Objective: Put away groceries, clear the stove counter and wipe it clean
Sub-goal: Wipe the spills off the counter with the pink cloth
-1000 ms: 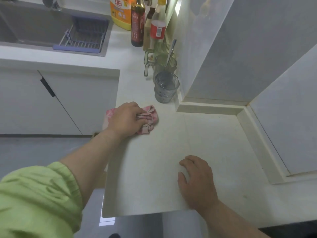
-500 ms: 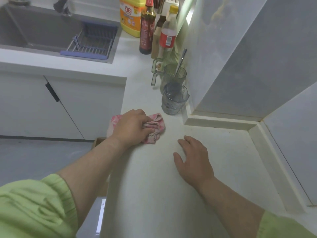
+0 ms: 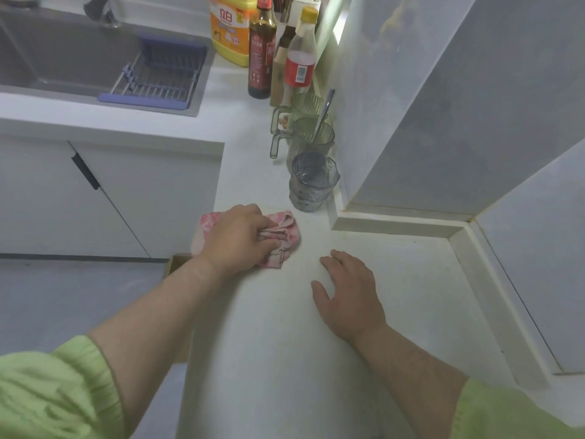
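Observation:
A crumpled pink cloth (image 3: 285, 236) lies on the white counter (image 3: 285, 359) near its left edge. My left hand (image 3: 237, 239) grips the cloth, fingers curled into its folds, and presses it onto the surface. Part of the cloth sticks out over the counter edge behind my hand. My right hand (image 3: 348, 296) rests flat on the counter a little to the right of the cloth, fingers spread and holding nothing.
Just beyond the cloth stand a clear measuring cup (image 3: 311, 182) and two green mugs (image 3: 311, 137), one with a spoon. Behind them are bottles (image 3: 261, 49) and a yellow jug (image 3: 229, 26). A sink (image 3: 79, 55) with a blue rack lies far left. Walls close off the right.
My right hand has slid forward along the counter, closer to the cloth. The left hand and cloth have stayed in about the same spot on the counter.

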`<move>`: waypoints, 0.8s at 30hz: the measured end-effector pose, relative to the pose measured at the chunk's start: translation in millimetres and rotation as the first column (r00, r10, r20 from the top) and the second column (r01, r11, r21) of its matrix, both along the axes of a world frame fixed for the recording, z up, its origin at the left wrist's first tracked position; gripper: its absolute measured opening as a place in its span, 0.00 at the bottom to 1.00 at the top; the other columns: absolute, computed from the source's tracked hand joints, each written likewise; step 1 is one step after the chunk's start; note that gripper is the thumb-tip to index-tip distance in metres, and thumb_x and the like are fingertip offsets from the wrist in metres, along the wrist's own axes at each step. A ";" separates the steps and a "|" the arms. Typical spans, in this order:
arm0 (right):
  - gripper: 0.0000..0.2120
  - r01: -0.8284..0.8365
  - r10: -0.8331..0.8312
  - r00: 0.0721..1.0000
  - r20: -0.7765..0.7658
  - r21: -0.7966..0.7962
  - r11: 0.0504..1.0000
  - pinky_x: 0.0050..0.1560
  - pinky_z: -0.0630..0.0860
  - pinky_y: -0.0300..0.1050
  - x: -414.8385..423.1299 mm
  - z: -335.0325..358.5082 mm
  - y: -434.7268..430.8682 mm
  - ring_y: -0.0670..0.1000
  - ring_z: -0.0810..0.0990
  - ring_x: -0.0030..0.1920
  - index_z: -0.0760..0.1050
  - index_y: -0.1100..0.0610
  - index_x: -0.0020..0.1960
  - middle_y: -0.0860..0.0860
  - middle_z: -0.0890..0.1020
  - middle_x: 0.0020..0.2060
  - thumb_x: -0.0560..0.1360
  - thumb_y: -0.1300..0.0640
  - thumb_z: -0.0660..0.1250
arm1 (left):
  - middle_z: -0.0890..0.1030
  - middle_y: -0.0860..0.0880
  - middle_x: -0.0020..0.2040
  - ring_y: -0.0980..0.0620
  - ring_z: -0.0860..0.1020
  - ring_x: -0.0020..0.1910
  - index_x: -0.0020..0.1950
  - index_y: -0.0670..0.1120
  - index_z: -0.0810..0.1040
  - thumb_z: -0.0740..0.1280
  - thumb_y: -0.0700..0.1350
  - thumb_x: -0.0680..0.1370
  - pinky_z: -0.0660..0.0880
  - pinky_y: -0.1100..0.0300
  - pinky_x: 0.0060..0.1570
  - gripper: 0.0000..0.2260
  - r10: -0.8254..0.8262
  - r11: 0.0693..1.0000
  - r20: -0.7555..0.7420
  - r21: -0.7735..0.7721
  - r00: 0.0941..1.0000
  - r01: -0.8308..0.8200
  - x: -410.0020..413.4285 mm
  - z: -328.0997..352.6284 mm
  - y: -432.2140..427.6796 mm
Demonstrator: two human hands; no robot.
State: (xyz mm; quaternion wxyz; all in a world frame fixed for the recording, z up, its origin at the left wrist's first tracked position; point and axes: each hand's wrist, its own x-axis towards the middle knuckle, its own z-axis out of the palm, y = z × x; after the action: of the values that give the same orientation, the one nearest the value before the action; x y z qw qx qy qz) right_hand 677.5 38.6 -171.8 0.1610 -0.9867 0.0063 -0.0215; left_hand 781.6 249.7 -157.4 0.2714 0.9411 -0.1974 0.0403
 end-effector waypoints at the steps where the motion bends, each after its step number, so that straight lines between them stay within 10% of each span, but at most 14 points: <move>1: 0.30 0.000 0.000 1.000 -0.012 0.006 1.000 0.70 0.61 0.52 -0.2 1.1 0.5 0.57 0.70 0.68 0.75 0.56 0.65 0.55 0.75 0.66 0.71 0.40 0.53 | 0.73 0.48 0.35 0.45 0.72 0.38 0.36 0.43 0.80 0.68 0.57 0.67 0.64 0.57 0.37 0.16 -0.008 1.000 0.000 0.000 1.000 0.008 -8.1 0.7 0.9; 10: 0.31 0.005 -0.004 1.000 -0.027 0.004 1.000 0.71 0.61 0.51 -0.6 1.2 1.5 0.57 0.69 0.69 0.75 0.56 0.66 0.55 0.74 0.67 0.72 0.40 0.53 | 0.77 0.52 0.37 0.48 0.75 0.39 0.50 0.49 0.84 0.63 0.61 0.67 0.71 0.55 0.40 0.21 -0.059 0.994 -0.041 -0.093 0.997 0.055 -89.9 -0.8 14.2; 24: 0.27 0.006 -0.005 1.000 -0.021 0.024 1.000 0.72 0.60 0.50 -0.2 -0.4 -0.8 0.54 0.68 0.70 0.74 0.55 0.67 0.53 0.73 0.68 0.73 0.43 0.59 | 0.76 0.47 0.37 0.45 0.74 0.40 0.40 0.43 0.82 0.69 0.54 0.66 0.69 0.56 0.40 0.14 0.002 0.999 -0.005 -0.043 1.000 -0.003 -33.0 -1.8 10.3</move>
State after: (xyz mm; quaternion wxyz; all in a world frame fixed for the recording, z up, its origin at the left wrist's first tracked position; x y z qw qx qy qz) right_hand 677.3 37.7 -172.3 0.1728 -0.9848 0.0111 -0.0114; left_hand 748.6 260.0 -159.2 0.2919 0.9354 -0.1947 0.0426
